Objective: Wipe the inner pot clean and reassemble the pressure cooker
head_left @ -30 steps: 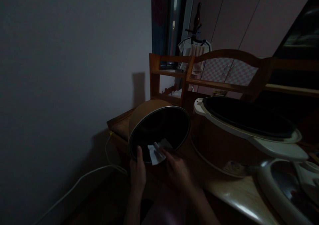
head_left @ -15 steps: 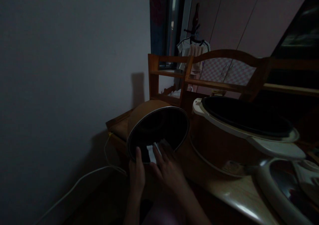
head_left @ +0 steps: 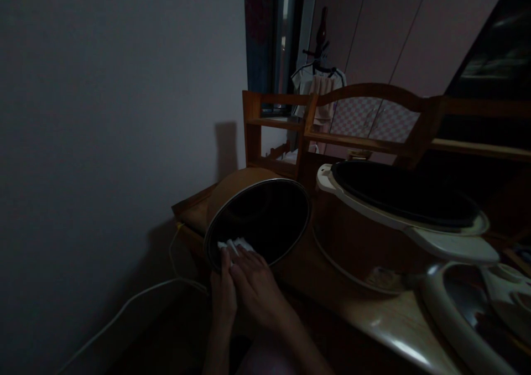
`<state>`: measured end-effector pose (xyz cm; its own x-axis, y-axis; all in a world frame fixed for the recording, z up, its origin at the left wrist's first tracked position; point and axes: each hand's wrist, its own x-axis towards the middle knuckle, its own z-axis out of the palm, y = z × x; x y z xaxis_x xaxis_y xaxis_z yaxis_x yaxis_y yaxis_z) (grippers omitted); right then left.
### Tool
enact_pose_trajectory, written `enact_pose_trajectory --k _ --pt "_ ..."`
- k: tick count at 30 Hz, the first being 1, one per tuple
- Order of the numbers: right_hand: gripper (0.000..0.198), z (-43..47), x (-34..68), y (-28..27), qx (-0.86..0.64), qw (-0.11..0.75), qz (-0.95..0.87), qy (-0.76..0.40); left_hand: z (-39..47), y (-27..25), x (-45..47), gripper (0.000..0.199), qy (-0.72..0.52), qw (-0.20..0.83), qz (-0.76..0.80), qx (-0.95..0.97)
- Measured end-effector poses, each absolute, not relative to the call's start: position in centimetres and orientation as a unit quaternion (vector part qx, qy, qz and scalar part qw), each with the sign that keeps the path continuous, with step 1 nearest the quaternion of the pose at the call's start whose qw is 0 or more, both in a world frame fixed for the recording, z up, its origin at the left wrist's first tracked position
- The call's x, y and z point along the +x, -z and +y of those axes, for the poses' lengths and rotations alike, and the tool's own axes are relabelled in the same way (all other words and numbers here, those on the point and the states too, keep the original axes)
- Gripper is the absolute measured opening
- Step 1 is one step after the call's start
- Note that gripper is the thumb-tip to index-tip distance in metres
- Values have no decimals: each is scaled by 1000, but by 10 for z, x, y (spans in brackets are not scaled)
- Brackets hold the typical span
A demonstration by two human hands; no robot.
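A dark-lined cooker inner pot (head_left: 244, 184) with a tan outside lies tilted on the table, its mouth facing me. My left hand (head_left: 224, 292) grips the pot's lower rim, thumb on the inside and the other fingers hidden beneath. Inside the near lower wall, my right hand (head_left: 253, 281) presses a crumpled white tissue (head_left: 236, 244) against the surface, close beside my left thumb. To the right stands the brown cooker body (head_left: 352, 237) with its white rim and handle.
The cooker's lid (head_left: 440, 303) lies at the right front on the wooden table (head_left: 365, 314). Behind rises a wooden shelf frame (head_left: 373, 91). A white cord (head_left: 136, 296) hangs at the left, near the wall (head_left: 124, 115). Clothes on a rack (head_left: 321, 93) show behind.
My right hand has slid left along the pot's inner wall with the tissue, up to my left thumb. My left hand keeps its hold, and the view has shifted slightly.
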<state>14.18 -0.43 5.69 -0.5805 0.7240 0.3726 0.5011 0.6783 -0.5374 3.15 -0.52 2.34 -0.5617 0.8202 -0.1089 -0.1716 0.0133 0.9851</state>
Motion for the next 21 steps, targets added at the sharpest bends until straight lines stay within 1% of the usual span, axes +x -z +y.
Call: enact_pose_trajectory --k 3,8,13,15,19,21 --pt "45 -9 136 -64 -342 306 -863 -212 -4 -15 29 62 -662 401 575 266" --pt "45 -9 145 -62 -358 292 -866 -191 -3 -16 28 65 -652 398 599 241" --pt "51 -7 155 -47 -377 267 -877 -132 -4 -20 28 82 -586 391 679 205" --pt "55 -7 159 -41 -384 267 -879 -97 -4 -19 28 82 -588 374 683 219" --pt "62 -2 170 -34 -424 272 -863 -35 -4 -19 29 76 -617 331 668 254" --pt "63 1 176 -34 -450 275 -849 -15 -5 -21 30 78 -615 331 665 265"
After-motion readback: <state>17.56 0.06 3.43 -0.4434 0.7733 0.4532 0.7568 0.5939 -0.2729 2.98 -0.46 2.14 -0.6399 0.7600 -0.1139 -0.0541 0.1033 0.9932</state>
